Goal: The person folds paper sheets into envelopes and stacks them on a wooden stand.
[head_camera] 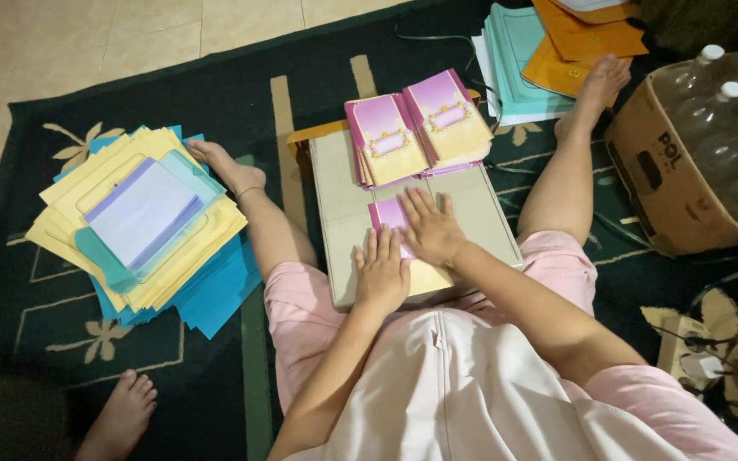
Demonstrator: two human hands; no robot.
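Note:
I sit on a dark rug with a grey board (343, 213) lying between my legs. A purple and cream card (388, 212) lies flat on the board. My left hand (381, 271) presses palm down on its near part, fingers spread. My right hand (430, 227) lies flat on the card just beyond, fingers together and pointing away. Two fanned stacks of the same purple cards (416, 126) rest at the board's far end.
A pile of yellow, blue and teal paper sheets (143, 226) lies at the left. Teal and orange envelopes (548, 51) are at the far right. A cardboard box of clear bottles (702, 162) stands at the right. Another person's foot (121, 414) is at the lower left.

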